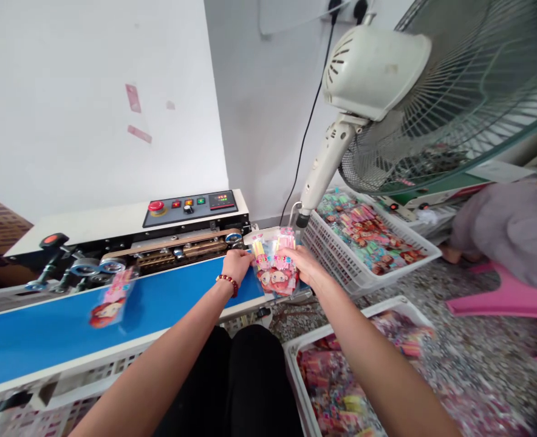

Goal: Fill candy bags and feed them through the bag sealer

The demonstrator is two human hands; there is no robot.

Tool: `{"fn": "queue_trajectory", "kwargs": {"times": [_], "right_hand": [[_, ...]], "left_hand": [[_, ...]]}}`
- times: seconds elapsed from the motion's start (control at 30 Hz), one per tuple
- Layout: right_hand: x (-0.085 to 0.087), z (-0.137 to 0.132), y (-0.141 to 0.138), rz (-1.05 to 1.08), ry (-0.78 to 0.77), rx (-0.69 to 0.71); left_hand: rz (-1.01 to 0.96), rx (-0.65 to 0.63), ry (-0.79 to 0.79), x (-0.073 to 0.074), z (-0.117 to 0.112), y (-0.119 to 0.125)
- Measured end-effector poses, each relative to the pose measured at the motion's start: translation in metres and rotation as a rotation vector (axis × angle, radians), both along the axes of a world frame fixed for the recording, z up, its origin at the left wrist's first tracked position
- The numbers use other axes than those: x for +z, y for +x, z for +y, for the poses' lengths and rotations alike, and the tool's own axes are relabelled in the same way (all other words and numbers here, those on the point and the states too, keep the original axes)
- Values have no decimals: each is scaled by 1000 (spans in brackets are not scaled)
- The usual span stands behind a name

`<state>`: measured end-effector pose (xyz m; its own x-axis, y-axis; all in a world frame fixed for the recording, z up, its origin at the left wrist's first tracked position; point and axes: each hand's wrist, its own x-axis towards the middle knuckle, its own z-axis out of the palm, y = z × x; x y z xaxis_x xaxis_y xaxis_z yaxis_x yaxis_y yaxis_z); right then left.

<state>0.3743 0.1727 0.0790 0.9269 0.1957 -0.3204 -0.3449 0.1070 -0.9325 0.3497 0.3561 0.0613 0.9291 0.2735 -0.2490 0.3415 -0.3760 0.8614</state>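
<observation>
Two clear plastic packets with pink and yellow contents and red-haired cartoon figures overlap at the right end of the blue belt. My left hand, with a beaded bracelet at the wrist, has its fingers pinched at the left edge of the left packet. From the other side, my right hand grips the right packet, fingers over its upper part. Another such packet lies farther left on the belt, beside the rollers of the sealing machine.
A white basket of packets stands at the right, behind a second packet-filled basket by my knees. A standing fan looms at upper right. Near a pink stool is a person in grey.
</observation>
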Motion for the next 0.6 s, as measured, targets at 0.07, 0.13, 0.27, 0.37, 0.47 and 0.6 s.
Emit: {"fn": "queue_trajectory", "kwargs": {"times": [0.07, 0.13, 0.27, 0.37, 0.47, 0.6], "right_hand": [[-1, -3, 1, 17, -7, -3], [1, -5, 2, 26, -23, -16], [4, -4, 0, 25, -32, -30], [5, 3, -2, 45, -21, -6], [4, 12, -3, 53, 39, 29], [5, 20, -3, 74, 104, 100]], "left_hand": [[22, 18, 56, 1, 7, 3], [41, 32, 100, 4, 14, 6], [75, 59, 157, 10, 33, 6], [98, 79, 203, 15, 59, -5], [121, 46, 386, 22, 87, -29], [-59, 206, 735, 31, 90, -66]]}}
